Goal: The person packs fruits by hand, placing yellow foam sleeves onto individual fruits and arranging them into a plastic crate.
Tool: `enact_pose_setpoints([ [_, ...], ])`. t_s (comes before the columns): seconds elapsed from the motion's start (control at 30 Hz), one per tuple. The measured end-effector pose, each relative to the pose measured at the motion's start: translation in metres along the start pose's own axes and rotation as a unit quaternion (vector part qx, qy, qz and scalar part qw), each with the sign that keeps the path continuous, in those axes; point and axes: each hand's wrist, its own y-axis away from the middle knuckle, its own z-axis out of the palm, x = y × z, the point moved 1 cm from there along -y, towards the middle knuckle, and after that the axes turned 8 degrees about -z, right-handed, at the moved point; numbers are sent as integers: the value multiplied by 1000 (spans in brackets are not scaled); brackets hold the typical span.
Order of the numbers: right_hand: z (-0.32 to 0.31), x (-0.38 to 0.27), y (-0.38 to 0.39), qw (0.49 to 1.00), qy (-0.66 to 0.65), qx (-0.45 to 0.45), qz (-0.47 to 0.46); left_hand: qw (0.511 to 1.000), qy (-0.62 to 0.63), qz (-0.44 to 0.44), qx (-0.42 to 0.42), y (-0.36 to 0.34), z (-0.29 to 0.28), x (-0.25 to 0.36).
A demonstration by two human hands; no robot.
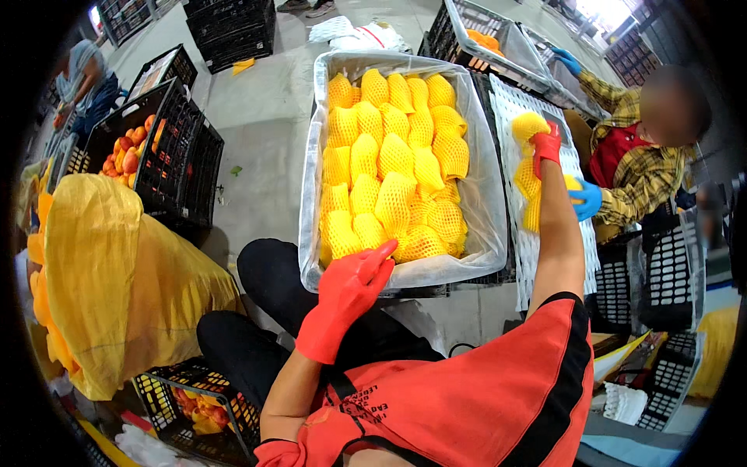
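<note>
Right of the lined crate (490,198), the red-gloved right hand (548,145) touches a yellow netted piece (527,124); I can't tell whether it grips. At the crate's near edge, the left hand (350,289) has fingers outstretched, slightly spread. Netted rows (395,156) fill the crate; a co-worker's blue glove (589,201) is farther right.

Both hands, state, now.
Left hand: open, nothing seen in it.
Right hand: at a yellow foam net; whether it grips cannot be told.
</note>
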Motion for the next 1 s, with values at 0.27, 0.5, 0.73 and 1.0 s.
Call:
enact_pose_setpoints([
  [0.27,84,-175,176,853,100,-210,-467,997,-54,-54,8,8,-11,-5],
  [0.5,148,-205,283,554,182,-472,-662,999,-46,-22,19,5,-10,-3],
  [0.73,115,-197,288,764,88,-452,-452,987,129,-53,82,2,-8,-2],
  [1.0,106,-195,331,860,-188,-409,-238,985,-103,29,135,-28,-13,21],
])
